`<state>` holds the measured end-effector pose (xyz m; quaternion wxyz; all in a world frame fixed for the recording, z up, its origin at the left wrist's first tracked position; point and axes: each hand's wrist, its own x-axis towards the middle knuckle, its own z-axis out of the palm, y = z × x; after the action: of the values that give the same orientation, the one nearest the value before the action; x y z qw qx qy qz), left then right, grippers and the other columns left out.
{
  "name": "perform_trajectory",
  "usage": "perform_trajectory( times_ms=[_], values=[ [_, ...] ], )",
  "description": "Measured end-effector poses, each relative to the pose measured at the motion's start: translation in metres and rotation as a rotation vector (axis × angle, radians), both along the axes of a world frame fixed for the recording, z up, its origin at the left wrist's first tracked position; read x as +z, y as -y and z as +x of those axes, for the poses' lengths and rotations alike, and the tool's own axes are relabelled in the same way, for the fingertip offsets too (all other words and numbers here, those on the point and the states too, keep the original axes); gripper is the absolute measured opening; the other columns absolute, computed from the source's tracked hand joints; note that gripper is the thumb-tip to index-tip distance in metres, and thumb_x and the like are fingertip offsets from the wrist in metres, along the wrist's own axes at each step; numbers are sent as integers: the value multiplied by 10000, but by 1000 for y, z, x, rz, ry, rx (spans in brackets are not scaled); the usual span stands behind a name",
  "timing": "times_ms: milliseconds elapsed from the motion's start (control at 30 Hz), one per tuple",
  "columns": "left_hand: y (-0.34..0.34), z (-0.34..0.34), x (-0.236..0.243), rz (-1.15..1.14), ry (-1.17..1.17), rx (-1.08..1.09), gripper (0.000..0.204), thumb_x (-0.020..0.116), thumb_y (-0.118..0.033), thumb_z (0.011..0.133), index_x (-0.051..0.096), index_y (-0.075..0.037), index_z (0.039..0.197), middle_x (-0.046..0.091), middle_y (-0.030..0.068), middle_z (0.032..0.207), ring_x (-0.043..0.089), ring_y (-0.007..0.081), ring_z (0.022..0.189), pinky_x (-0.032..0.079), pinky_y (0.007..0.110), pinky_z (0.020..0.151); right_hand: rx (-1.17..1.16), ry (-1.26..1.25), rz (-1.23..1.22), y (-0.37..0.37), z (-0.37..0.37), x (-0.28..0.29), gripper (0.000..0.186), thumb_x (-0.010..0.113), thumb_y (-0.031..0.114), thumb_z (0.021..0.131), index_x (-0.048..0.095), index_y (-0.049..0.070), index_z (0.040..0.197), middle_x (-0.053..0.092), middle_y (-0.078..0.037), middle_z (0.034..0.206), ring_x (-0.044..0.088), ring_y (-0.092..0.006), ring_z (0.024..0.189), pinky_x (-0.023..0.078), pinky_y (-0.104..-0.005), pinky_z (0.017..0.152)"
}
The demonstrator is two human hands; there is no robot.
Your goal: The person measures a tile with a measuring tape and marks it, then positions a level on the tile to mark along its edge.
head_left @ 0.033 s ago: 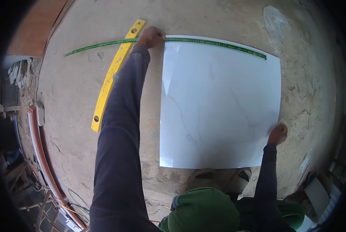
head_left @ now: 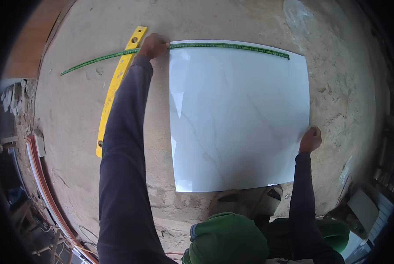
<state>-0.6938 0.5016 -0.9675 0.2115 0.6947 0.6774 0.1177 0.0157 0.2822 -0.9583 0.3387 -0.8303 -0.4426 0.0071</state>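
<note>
A white marble-veined tile (head_left: 238,110) lies on the concrete floor, with a green tape measure (head_left: 232,46) stretched across its upper part and out to the left. My left hand (head_left: 155,45) pinches the tape at the tile's upper left corner. A yellow spirit level (head_left: 113,94) lies left of the tile, under the tape and partly behind my left forearm. My right hand (head_left: 310,139) is closed at the tile's right edge; what its fingers hold is hidden.
Long reddish strips (head_left: 47,185) run along the left side, near rubble, wooden pieces and cables. A brown board (head_left: 27,35) is at upper left. Grey panels (head_left: 362,209) are at lower right. My sandaled feet (head_left: 269,200) are just below the tile.
The tile, tape, level and both hands appear shifted leftward in the picture, along with the surroundings, as the camera moved slightly. The hands keep about the same places on the tile and tape.
</note>
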Motion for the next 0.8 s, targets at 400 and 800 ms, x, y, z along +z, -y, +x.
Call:
perform_trajectory(
  times_ms=[400, 800],
  values=[
    [9, -41, -34, 98, 277, -79, 75, 669, -33, 952, 641, -25, 883, 592, -5, 780, 531, 61, 819, 446, 281, 763, 457, -708, -106, -256, -93, 14, 265, 827, 246, 967, 846, -19, 971, 733, -39, 786, 668, -150, 705, 557, -328, 673],
    [14, -45, -25, 23, 354, -1, 143, 586, 89, 926, 624, -49, 910, 578, -61, 886, 516, 50, 885, 425, 242, 822, 550, -370, -84, -293, -115, -7, 298, 819, 195, 949, 771, -2, 731, 668, -28, 657, 567, -134, 566, 432, -350, 541]
  ],
)
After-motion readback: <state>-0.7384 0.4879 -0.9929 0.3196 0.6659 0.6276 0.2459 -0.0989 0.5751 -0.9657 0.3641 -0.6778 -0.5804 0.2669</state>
